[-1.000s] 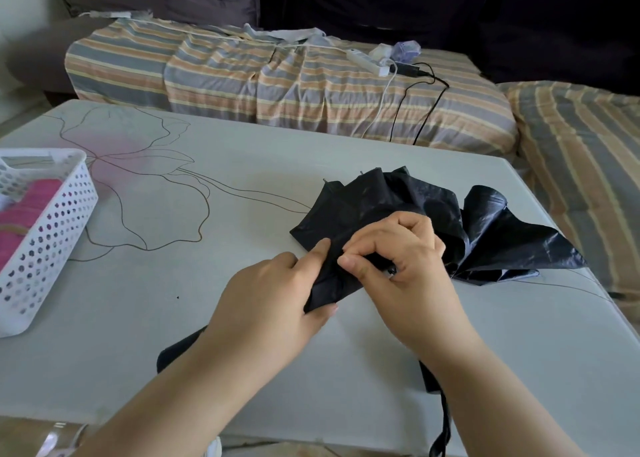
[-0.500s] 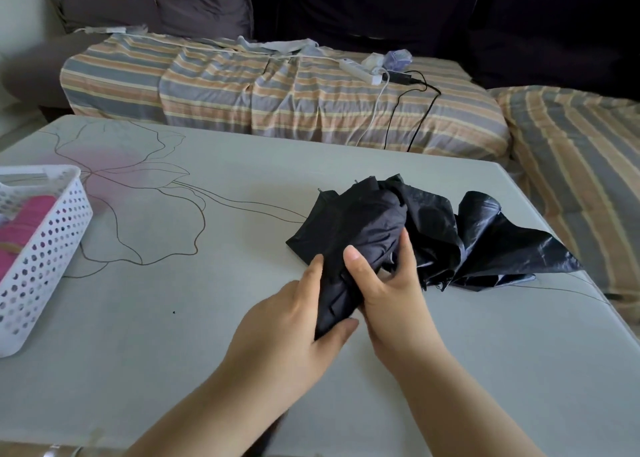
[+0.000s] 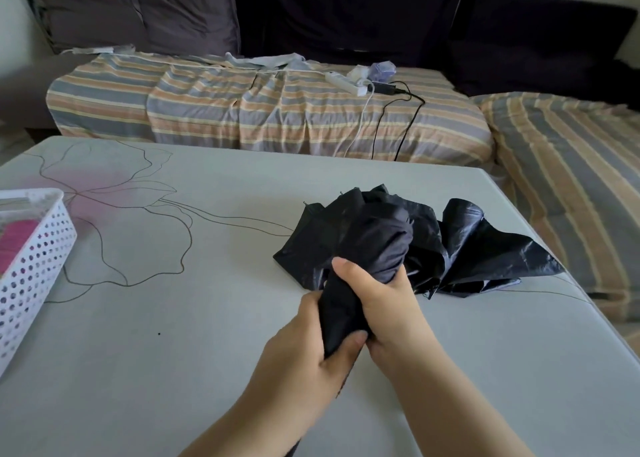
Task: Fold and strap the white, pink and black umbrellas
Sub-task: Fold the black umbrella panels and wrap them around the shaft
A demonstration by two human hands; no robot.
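The black umbrella lies on the pale table, right of centre, its loose fabric spread toward the right edge. My left hand grips the bunched lower part of the canopy from the left. My right hand wraps round the same bundle just above, thumb across the front. The handle end is hidden under my arms. The pink umbrella lies folded inside a white perforated basket at the left edge. No white umbrella is visible.
A flower outline is drawn across the table's left half. Behind the table stands a sofa with a striped cover and dark cushions, carrying a white power strip with cables hanging over the front. The table's right edge is close to the umbrella.
Both hands have closed tighter round the canopy and gathered it into a narrower bundle. A second ago the fingers were only pinching the fabric.
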